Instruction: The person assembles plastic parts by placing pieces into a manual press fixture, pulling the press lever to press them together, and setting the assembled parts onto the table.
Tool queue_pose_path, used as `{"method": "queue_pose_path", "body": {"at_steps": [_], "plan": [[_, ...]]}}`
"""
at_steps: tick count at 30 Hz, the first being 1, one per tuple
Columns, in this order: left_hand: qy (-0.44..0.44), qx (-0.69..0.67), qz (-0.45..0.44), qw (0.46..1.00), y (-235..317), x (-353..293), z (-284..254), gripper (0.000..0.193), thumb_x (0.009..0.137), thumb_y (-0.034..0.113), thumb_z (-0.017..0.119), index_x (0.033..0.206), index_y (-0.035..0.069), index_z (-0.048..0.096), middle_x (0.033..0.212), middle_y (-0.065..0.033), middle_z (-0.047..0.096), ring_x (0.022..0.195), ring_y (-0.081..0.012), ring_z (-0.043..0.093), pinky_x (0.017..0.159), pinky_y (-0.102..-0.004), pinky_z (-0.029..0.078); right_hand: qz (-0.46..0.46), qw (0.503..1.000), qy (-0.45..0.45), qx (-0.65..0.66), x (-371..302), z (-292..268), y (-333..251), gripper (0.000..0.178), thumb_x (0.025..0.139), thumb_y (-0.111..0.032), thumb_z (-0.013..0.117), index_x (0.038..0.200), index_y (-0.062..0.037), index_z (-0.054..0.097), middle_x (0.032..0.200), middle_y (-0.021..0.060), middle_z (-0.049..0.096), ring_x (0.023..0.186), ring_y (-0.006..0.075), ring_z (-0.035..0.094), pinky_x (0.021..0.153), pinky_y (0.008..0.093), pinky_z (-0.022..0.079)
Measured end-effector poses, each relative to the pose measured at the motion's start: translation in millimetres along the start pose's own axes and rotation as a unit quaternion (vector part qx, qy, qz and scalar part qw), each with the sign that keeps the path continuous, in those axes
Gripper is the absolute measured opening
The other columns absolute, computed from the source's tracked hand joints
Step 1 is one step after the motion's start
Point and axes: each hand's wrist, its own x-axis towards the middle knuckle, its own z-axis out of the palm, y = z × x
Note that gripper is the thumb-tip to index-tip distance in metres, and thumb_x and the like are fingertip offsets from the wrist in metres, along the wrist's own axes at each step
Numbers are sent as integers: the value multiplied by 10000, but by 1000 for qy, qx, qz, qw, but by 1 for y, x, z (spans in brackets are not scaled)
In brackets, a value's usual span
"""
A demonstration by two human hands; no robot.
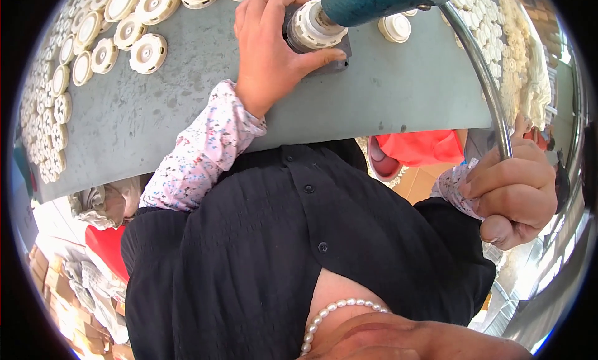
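Observation:
My left hand [265,52] reaches across the table, its fingers on the far side and its thumb on the near side of a white round plastic part [311,27] with a notched rim. The part sits in a dark fixture [341,64], right under the teal press head [380,4], whose short metal ram meets its top. Off to the right, my right hand [517,192] is closed round the lower end of a curved metal lever [483,67] that comes down from the press. The left palm and part of the fixture are hidden.
Many white round plastic parts [148,53] crowd the left side of the grey table [180,111]. One small white cap [396,27] stands right of the press, with more small white pieces [483,17] heaped beyond the lever. Red cloth [420,147] shows below the table edge.

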Motion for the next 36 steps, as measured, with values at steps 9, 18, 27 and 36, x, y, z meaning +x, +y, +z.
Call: {"method": "queue_pose_path", "body": {"at_steps": [9, 18, 27, 36], "plan": [[-120, -24, 93, 988, -35, 11, -8, 810, 638, 364, 993, 1336, 74, 700, 1390, -103, 660, 1424, -376, 490, 1194, -478, 346, -3, 1000, -1, -9, 1, 7, 2, 433, 845, -421, 867, 675, -93, 642, 688, 48, 681, 447, 171, 588, 404, 291, 347], [-176, -85, 60, 979, -52, 11, -8, 804, 641, 372, 985, 1343, 95, 704, 1417, -85, 661, 1472, -388, 456, 1218, -512, 333, 89, 989, 72, -96, -21, 104, 35, 357, 776, -218, 904, 647, -126, 584, 690, 1, 629, 516, 208, 558, 470, 363, 382], [-49, -120, 43, 991, -32, 14, -7, 763, 583, 379, 981, 1250, 112, 724, 1373, -80, 656, 1397, -375, 509, 1155, -500, 376, 13, 939, 238, -250, 16, 189, 143, 299, 761, -154, 877, 703, -90, 590, 940, 76, 657, 711, 281, 626, 584, 377, 475], [-75, -115, 41, 990, -37, 41, -39, 619, 597, 327, 942, 1150, 113, 765, 1237, -66, 702, 1395, -360, 510, 1176, -518, 324, -80, 795, 575, 173, -20, 75, 53, 343, 1095, -284, 523, 1281, -38, 674, 1193, 101, 712, 686, 158, 648, 576, 260, 498]]}}
